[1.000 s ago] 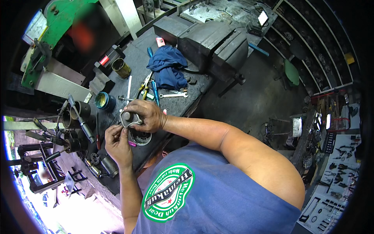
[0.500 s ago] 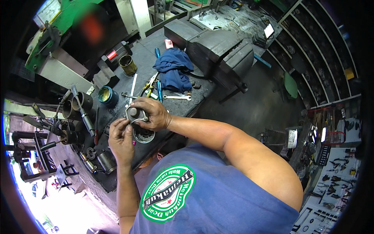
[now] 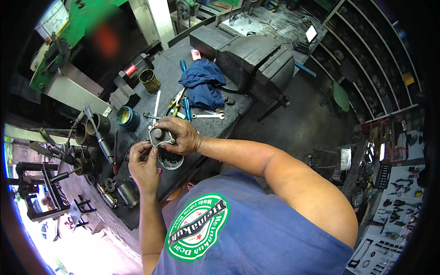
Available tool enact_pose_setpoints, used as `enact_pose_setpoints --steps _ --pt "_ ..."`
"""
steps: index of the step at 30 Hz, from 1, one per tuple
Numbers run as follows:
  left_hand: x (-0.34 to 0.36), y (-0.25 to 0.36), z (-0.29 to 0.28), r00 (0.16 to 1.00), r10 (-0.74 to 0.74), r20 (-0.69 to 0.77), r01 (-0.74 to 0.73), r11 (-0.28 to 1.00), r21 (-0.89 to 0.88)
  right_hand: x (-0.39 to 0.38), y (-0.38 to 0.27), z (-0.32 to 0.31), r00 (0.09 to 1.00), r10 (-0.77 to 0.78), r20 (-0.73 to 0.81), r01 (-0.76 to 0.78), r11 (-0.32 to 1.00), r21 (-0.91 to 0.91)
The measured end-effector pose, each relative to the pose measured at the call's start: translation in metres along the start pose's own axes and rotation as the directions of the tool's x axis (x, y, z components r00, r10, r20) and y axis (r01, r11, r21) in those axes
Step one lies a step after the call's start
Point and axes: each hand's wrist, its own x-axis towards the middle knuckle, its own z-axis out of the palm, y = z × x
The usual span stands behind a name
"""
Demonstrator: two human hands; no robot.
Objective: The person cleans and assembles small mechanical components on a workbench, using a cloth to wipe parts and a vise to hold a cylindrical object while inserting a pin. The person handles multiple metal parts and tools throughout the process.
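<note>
Over the bench edge, my right hand is closed round a grey cast metal end cover with a round raised boss and a bolt ear. Its fingers lie over the far side and the thumb presses the near side. My left hand is closed, with curled fingers and the thumb tip pinching at the cover's lower left edge. Whether a smaller piece sits between those fingertips is hidden. Just under the hands lies a round metal housing, partly covered by them.
A blue cloth, combination wrench, screwdriver and pliers lie beyond my hands. A large vise stands far right. Left are a grease tub, an open can and a metal cylinder.
My left thumb and fingers have come up against the end cover's lower edge. My right hand keeps its hold, and the whole view has shifted slightly.
</note>
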Motion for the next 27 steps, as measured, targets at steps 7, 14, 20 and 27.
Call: enact_pose_setpoints --steps 7,14,20,27 --pt "-0.005 -0.003 0.008 0.987 -0.159 -0.011 0.146 0.934 -0.326 -0.001 -0.001 -0.003 0.999 0.034 0.032 -0.033 0.999 -0.038" --pt "-0.003 0.017 0.004 0.995 -0.095 -0.025 0.094 0.995 -0.024 -0.006 0.006 -0.001 0.997 0.054 0.054 -0.051 0.997 -0.052" --pt "-0.004 -0.002 0.004 1.000 0.014 -0.006 -0.014 0.999 -0.031 -0.016 0.016 -0.002 0.996 0.061 0.057 -0.060 0.998 -0.016" --pt "-0.072 -0.017 -0.049 0.953 0.143 -0.267 -0.130 0.989 0.065 -0.025 0.023 -0.012 0.991 0.106 0.082 -0.101 0.993 -0.062"
